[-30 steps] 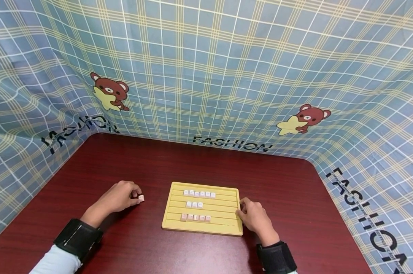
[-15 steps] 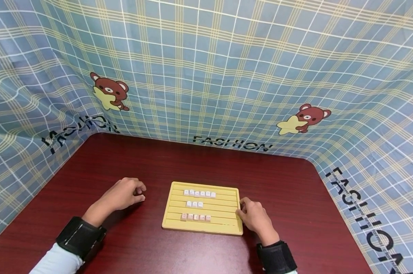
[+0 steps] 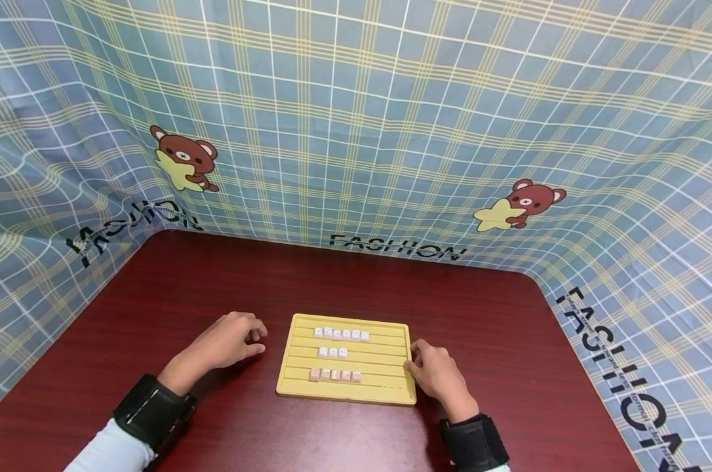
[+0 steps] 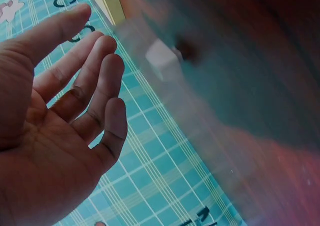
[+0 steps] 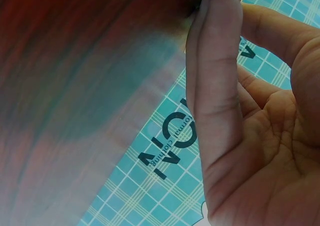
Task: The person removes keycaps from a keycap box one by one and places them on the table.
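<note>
Left wrist: wide black fabric-like band [image 3: 154, 410], crossed by a thin pale line. Adjoining this band's elbow side: plain light-blue sleeve [image 3: 111, 449]. Well to the band's right: second wide black band [image 3: 475, 442], with a light-blue sleeve edge [image 3: 500, 469].

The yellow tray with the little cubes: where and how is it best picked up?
I'd pinch the yellow tray by its short left edge, coming in from the left: it lies flat, nothing blocks that edge, and the right hand is at the opposite end.
</note>
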`<state>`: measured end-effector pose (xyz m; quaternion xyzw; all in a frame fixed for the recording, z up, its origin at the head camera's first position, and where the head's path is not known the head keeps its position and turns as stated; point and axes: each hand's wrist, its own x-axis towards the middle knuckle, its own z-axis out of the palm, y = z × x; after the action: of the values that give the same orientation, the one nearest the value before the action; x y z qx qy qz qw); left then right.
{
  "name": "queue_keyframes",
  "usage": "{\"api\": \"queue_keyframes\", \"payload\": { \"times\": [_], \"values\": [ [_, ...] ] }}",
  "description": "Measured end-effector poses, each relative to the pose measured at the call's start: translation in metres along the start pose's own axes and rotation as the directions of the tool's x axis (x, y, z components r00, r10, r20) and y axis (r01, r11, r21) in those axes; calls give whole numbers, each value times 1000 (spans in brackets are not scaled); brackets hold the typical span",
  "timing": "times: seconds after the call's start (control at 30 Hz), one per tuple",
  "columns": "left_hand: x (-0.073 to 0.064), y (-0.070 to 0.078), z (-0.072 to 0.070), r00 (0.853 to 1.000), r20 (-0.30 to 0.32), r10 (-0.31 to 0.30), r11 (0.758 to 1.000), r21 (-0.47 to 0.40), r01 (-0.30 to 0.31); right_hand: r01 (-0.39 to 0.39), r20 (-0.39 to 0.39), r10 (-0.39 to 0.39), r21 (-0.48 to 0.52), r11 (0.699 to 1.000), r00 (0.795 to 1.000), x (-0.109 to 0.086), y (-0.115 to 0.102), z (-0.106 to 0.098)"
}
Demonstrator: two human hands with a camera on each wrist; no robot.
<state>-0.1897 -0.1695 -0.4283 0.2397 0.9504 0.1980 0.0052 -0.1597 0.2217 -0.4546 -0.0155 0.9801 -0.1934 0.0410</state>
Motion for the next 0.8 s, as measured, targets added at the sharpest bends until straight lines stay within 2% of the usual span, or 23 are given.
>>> {"api": "queue_keyframes", "payload": {
  "times": [0.37,0.57,0.7,0.8],
  "values": [
    [6,32,10,996,41,77,997,-13,-77,10,-11,-10,6,1000,1000,0,-1,-1],
    [8,46,17,985,72,156,988,2,-156,-2,-2,2,16,1000,1000,0,0,0],
    [10,51,22,976,72,205,978,28,-208,-1,-11,1,15,1000,1000,0,0,1],
    [10,54,26,972,77,223,974,12,-225,0,-11,0,19,1000,1000,0,0,2]
  ]
}}
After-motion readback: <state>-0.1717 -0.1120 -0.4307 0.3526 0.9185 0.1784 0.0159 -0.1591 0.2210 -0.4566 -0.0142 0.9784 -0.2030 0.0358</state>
